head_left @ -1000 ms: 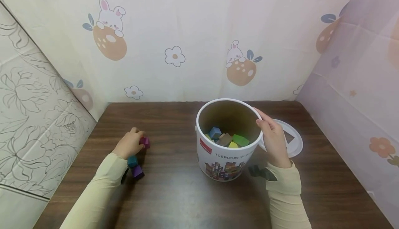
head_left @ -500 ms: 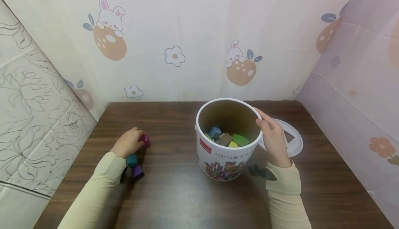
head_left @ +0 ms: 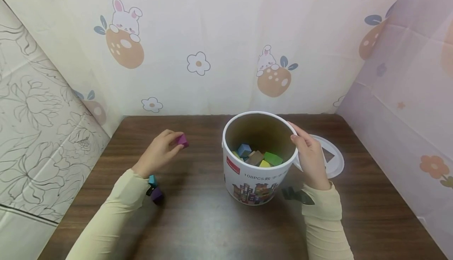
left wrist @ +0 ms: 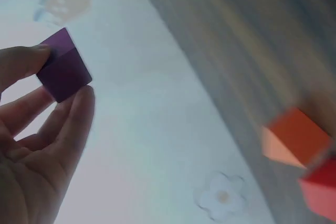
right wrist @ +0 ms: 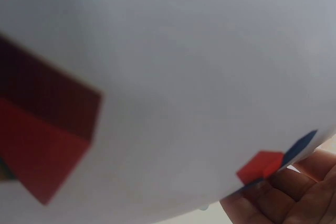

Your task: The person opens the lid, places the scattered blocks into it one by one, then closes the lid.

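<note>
Between thumb and fingertips my left hand (head_left: 158,152) pinches a purple block (head_left: 182,140), raised above the left side of the table. The left wrist view shows the same purple block (left wrist: 65,65) from close by. My right hand (head_left: 311,159) grips the right rim of a white printed bucket (head_left: 255,181), which stands upright. Inside it lie several blocks, among them a blue block (head_left: 244,150), a green block (head_left: 273,159) and a yellow block (head_left: 264,164). In the right wrist view, the fingers (right wrist: 294,184) lie against the bucket's outer wall (right wrist: 184,93).
Beside the left sleeve, a teal block (head_left: 152,180) and another purple block (head_left: 156,195) lie on the wooden table (head_left: 212,228). An orange block (left wrist: 299,137) and a red block (left wrist: 323,190) show in the left wrist view. Behind the right hand lies a white lid (head_left: 332,159).
My left hand has picked the purple block up off the table and moved it up and to the right, toward the bucket. The right hand and bucket have stayed in place.
</note>
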### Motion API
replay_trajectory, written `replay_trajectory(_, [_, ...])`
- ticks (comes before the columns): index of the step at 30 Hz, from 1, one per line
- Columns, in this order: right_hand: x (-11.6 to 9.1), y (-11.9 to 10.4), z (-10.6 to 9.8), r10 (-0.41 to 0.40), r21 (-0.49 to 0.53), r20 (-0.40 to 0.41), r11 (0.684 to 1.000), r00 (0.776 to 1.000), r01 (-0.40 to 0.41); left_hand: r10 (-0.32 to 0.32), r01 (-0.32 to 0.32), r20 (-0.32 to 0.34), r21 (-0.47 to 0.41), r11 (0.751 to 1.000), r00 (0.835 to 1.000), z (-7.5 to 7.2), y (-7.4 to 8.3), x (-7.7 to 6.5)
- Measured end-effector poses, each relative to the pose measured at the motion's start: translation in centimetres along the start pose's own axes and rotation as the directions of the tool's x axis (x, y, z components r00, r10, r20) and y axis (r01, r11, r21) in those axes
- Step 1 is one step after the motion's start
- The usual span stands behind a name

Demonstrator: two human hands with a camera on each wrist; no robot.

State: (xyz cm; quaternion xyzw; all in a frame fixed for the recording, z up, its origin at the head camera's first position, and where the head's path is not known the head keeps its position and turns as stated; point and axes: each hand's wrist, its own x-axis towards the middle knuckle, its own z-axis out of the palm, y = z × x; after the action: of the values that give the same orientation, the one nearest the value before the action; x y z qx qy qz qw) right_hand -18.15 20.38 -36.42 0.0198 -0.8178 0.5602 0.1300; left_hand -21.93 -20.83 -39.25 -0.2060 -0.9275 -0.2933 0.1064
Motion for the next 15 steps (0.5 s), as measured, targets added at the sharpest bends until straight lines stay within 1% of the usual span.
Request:
replay_trajectory(3, [0.0,0.0,0.0,0.000,-0.001,0.001,1.000,1.000,0.000,0.056,-0.060,-0.049,-0.066,0.996,0.997,0.0,1.9,0.8])
replay_trajectory(6, [0.0,0.0,0.0,0.002,0.000,0.005,1.000,1.000,-0.002,0.108,-0.120,-0.099,-0.126,0.985,0.989,0.1,3.8,1.6])
replay_trajectory(11, [0.0,-0.1,0.0,-0.003,0.003,0.009,1.000,1.000,0.003,0.191,-0.221,-0.171,-0.177,0.959,0.967,0.2,7.2,3.2])
replay_trajectory(15, [0.0,-0.1,0.0,-0.004,0.005,0.009,1.000,1.000,0.004,0.241,-0.283,-0.200,-0.216,0.935,0.950,0.7,9.7,4.3])
